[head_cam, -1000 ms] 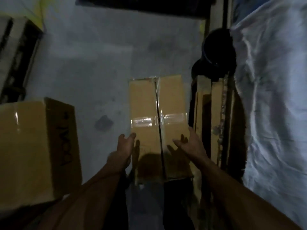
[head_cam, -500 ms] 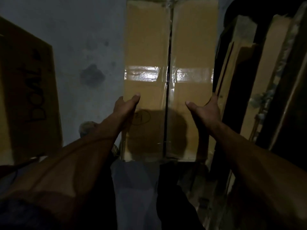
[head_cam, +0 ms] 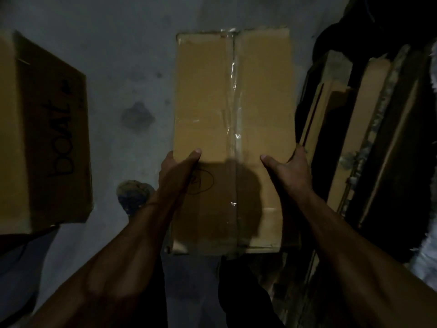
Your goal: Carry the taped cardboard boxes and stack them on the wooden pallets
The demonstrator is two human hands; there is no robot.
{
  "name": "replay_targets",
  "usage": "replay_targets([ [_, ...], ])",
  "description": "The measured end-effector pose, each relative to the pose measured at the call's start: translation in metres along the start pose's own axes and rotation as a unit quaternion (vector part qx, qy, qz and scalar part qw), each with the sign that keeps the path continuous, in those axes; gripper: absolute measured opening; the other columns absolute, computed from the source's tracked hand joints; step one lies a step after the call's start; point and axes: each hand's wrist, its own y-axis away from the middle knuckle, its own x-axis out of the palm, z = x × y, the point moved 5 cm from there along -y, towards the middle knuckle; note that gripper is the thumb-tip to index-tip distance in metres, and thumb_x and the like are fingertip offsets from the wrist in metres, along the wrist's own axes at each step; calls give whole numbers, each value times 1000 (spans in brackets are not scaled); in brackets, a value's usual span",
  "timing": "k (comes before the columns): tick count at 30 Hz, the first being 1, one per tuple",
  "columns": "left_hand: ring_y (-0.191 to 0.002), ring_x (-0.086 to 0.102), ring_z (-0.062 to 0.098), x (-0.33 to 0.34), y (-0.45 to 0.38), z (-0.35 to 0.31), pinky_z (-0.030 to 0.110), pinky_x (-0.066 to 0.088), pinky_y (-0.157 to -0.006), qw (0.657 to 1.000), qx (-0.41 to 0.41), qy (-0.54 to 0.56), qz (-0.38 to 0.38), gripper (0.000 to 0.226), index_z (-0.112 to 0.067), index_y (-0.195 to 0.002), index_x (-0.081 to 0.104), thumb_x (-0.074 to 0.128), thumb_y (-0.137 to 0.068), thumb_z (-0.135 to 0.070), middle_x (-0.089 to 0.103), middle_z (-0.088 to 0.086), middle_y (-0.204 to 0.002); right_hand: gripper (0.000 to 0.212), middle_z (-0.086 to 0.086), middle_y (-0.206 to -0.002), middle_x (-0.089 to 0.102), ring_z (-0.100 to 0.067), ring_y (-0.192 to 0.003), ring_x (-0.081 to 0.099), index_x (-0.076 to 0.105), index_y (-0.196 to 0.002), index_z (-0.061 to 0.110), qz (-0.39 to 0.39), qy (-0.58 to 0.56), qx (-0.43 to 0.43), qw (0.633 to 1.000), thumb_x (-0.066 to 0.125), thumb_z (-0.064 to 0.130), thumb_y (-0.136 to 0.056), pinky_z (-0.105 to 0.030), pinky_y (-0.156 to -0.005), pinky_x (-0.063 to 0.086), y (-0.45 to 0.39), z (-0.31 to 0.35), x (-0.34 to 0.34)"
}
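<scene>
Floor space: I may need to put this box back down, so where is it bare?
Bare concrete floor lies between the held box and the left box, and beyond both. On the right, upright cardboard sheets crowd against the held box.

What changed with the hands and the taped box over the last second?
Both hands closed in from open air onto the taped box: the left hand now grips its left edge and the right hand its right edge, thumbs on top. The box marked "boat" on the left and the flattened cardboard on the right stay put.
</scene>
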Motion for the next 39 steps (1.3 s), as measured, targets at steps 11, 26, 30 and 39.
replay_targets([
  [11,-96,57,22,-103,169,-128,39,47,-87,987,28,-129,-90,71,-22,-127,53,59,-77,-72,61,-1,-114,78,10,-107,52,-18,-100,54,43,-137,25,44,58,-24,997,78,55,-75,-38,-90,48,133,132,-89],
  [26,-104,61,30,-240,333,-332,34,40,-77,954,169,-192,-154,64,-19,-122,49,58,-80,-66,64,3,-118,58,18,-100,56,-13,-89,58,43,-128,34,-20,-3,-85,996,64,60,-81,-43,-88,51,299,325,-195],
  [30,-112,58,34,-278,332,-376,38,42,-84,944,201,-189,-180,71,-14,-130,45,60,-81,-63,61,10,-126,73,12,-112,60,-19,-99,60,41,-132,35,-46,-3,-116,992,61,70,-72,-48,-91,52,315,384,-182],
  [39,-107,60,33,-379,289,-459,42,47,-84,922,267,-174,-222,75,-20,-134,42,58,-77,-66,64,6,-120,72,12,-103,60,-20,-90,61,36,-135,32,-96,-32,-176,979,68,58,-76,-43,-83,54,338,506,-118],
])
